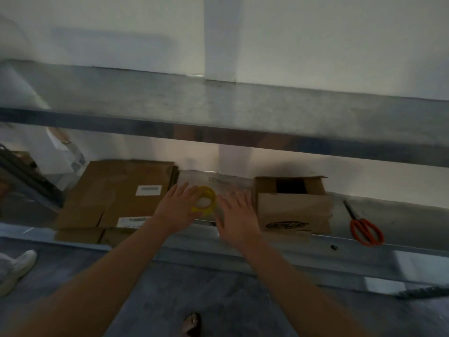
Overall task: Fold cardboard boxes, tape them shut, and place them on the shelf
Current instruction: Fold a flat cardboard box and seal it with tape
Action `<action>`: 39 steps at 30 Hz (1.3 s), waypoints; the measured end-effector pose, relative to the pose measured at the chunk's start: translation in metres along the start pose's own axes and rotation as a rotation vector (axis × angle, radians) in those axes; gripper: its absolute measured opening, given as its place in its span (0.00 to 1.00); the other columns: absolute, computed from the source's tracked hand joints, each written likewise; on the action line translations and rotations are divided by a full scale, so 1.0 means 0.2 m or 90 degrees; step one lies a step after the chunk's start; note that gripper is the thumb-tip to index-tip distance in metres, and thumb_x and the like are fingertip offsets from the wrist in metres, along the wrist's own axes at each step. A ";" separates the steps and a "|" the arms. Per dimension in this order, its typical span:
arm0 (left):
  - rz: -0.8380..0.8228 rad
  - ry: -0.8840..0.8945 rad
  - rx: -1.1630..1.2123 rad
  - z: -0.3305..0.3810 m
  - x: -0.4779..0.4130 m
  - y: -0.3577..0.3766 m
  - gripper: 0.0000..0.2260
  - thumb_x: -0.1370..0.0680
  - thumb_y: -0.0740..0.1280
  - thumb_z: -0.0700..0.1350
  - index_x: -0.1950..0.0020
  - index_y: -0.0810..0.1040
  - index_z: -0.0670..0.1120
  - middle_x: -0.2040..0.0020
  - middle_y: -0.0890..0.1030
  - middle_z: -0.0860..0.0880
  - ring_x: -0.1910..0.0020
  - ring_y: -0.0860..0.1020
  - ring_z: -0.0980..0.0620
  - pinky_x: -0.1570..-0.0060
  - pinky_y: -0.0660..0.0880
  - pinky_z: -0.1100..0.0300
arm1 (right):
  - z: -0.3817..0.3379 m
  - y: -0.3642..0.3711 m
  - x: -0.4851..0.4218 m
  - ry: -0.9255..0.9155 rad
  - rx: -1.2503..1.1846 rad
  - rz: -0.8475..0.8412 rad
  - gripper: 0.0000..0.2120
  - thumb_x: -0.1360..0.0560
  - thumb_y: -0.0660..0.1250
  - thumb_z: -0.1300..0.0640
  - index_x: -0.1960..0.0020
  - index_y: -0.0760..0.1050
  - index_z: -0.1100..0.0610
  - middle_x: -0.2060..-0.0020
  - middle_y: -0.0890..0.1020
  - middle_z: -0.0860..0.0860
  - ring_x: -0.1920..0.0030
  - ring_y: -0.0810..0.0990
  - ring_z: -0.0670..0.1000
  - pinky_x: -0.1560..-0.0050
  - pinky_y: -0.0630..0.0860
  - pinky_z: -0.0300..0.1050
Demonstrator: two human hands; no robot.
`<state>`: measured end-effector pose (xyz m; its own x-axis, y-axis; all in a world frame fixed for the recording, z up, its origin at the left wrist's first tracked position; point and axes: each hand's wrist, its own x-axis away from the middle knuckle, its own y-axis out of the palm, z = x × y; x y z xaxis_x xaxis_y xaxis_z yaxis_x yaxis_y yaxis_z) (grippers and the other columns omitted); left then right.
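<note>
left hand (177, 210) and right hand (237, 216) spread beside yellow tape roll (211, 195), logo on box (291, 207) blurred, unreadable.

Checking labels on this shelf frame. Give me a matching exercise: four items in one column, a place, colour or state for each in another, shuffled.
Things:
1. tape roll
2. scissors
3. upright box
4. flat cardboard

Descriptions:
a. top open
b. far right on the shelf
c. yellow
d. lying flat, at the left

Pairs: 1-c, 2-b, 3-a, 4-d
</note>
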<state>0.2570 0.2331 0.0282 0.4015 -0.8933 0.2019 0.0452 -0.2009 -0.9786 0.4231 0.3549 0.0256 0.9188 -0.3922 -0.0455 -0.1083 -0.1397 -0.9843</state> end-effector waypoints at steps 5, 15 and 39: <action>-0.040 0.069 0.019 -0.18 -0.07 0.20 0.36 0.28 0.37 0.67 0.22 0.52 0.53 0.21 0.54 0.49 0.22 0.51 0.45 0.25 0.48 0.48 | -0.07 0.28 -0.10 0.204 -0.108 -0.086 0.30 0.21 0.61 0.44 0.23 0.62 0.56 0.25 0.64 0.56 0.22 0.56 0.58 0.23 0.54 0.53; -0.047 0.185 0.078 -0.29 -0.24 0.40 0.24 0.20 0.56 0.54 0.25 0.63 0.49 0.24 0.61 0.47 0.23 0.53 0.44 0.26 0.45 0.47 | -0.10 0.48 -0.19 0.352 -0.182 -0.044 0.09 0.24 0.66 0.47 0.48 0.78 0.50 0.44 0.75 0.48 0.38 0.71 0.52 0.46 0.70 0.44; 0.178 0.124 0.468 0.08 -0.02 -0.40 0.19 0.30 0.66 0.66 0.42 0.71 0.62 0.47 0.71 0.63 0.46 0.69 0.64 0.50 0.67 0.65 | 0.15 -0.42 0.00 0.206 -0.296 0.004 0.06 0.19 0.63 0.49 0.48 0.76 0.49 0.54 0.80 0.46 0.54 0.77 0.43 0.47 0.77 0.43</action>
<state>0.2656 0.2586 0.1057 0.3229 -0.9392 -0.1165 0.5837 0.2945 -0.7567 0.4430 0.3950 0.1039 0.7622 -0.6430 0.0750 -0.3370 -0.4930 -0.8021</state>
